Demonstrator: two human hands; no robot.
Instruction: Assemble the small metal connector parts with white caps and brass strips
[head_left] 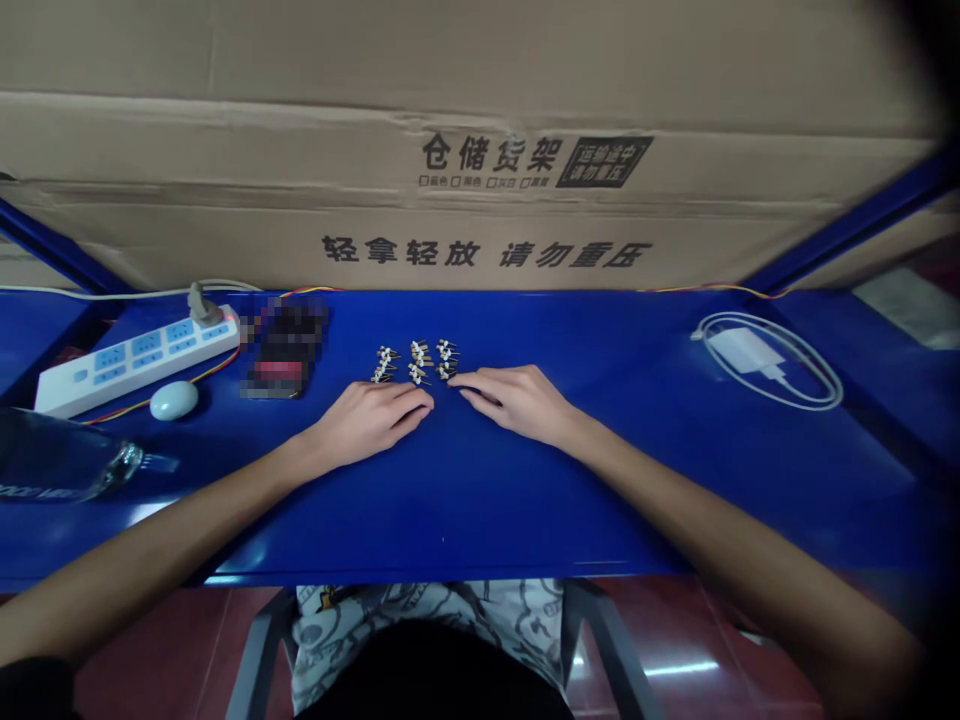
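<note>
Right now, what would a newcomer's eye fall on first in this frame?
The left hand and right hand lie palm down side by side at the middle of the bright blue table, just short of a cluster of small metal parts. Behind, a large cardboard box with black printed characters fills the back. A white power strip lies far left, a white charger with its cable far right.

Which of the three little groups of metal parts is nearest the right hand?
The rightmost group: fingertips of the right hand reach its near edge, while the middle group and leftmost group lie ahead of the left hand.
</note>
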